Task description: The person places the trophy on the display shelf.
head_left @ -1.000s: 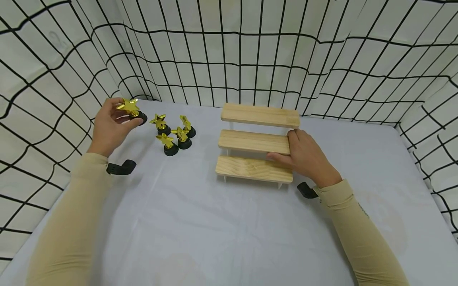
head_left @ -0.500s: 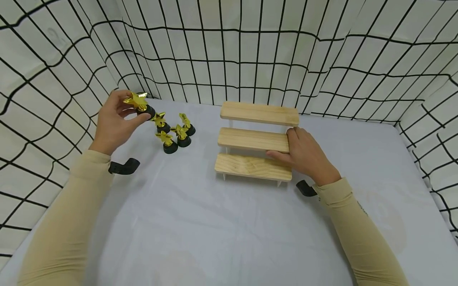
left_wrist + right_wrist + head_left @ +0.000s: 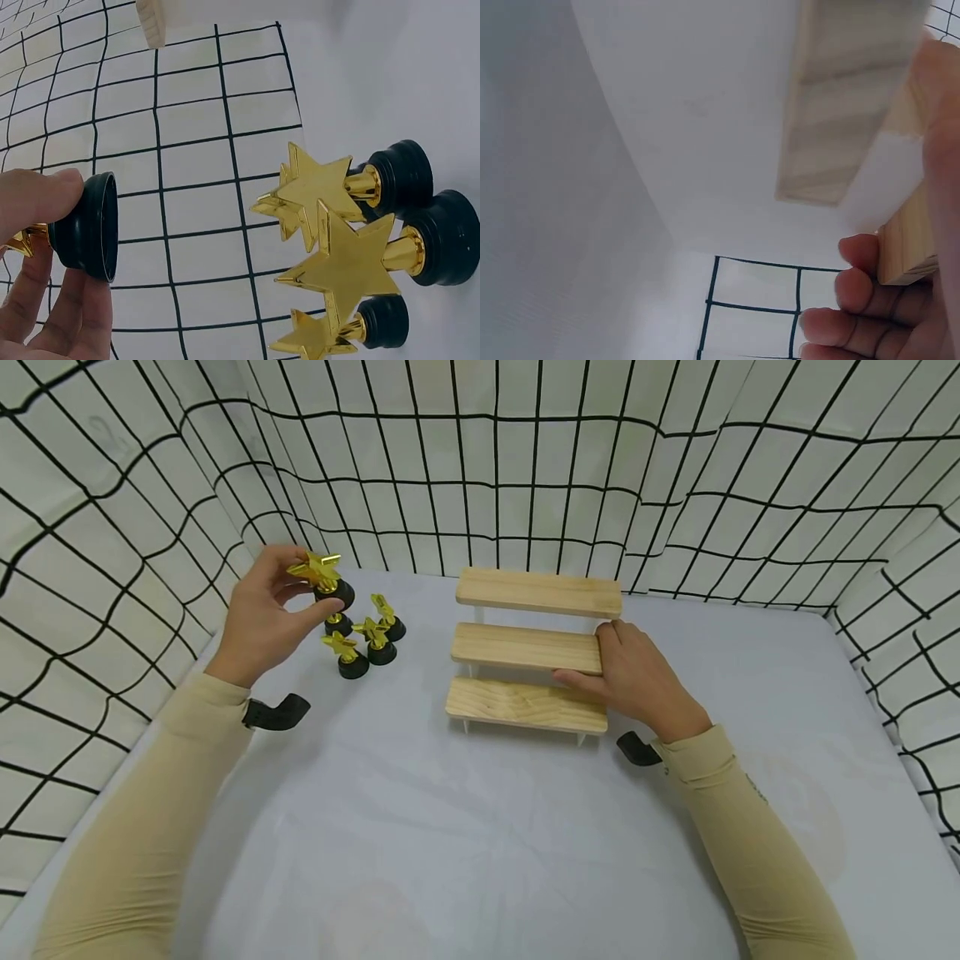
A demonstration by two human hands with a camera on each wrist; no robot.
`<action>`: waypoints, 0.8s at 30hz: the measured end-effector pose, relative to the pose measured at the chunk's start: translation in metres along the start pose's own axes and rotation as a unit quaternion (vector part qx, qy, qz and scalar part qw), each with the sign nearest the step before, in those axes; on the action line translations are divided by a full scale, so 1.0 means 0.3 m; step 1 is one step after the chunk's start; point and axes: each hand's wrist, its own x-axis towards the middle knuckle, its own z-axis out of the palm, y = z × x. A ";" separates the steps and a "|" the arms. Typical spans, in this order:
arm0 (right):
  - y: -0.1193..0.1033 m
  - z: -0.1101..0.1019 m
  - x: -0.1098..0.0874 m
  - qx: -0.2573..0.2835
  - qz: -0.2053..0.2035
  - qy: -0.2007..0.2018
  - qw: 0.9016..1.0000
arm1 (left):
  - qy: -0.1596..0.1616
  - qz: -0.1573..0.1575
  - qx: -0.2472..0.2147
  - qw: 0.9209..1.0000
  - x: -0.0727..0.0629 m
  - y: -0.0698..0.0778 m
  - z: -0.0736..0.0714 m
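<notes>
My left hand (image 3: 262, 620) holds a small gold star trophy (image 3: 319, 572) by its round black base, raised above the table. In the left wrist view, the thumb and fingers pinch that black base (image 3: 84, 229), its underside facing sideways in the picture. Several matching trophies (image 3: 346, 657) stand just beneath and to the right of the held one, which partly hides the rearmost. My right hand (image 3: 651, 681) grips the right end of the middle step of a three-tier wooden display stand (image 3: 525, 647). Its fingertips (image 3: 859, 251) show at the board's end in the right wrist view.
A white cloth covers the table (image 3: 450, 843). Black wire grid panels (image 3: 495, 477) enclose the back and both sides, with the left one close to my left hand. White supports lift the stand's boards. A black wrist piece (image 3: 277, 713) juts out from each sleeve.
My left hand has carried the trophy rightward, from beside the standing group to over its rear left member. The right hand keeps its grip on the stand; the head view has shifted slightly.
</notes>
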 end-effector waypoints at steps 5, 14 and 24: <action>-0.007 -0.009 0.002 0.012 0.014 -0.012 1.000 | -0.011 0.014 -0.006 1.000 -0.003 0.018 0.021; -0.001 -0.023 -0.003 0.014 0.008 -0.013 1.000 | -0.035 0.030 0.005 0.999 -0.014 0.048 0.064; 0.031 -0.021 -0.001 0.017 -0.007 -0.039 0.999 | -0.079 0.040 0.010 0.996 -0.045 0.091 0.118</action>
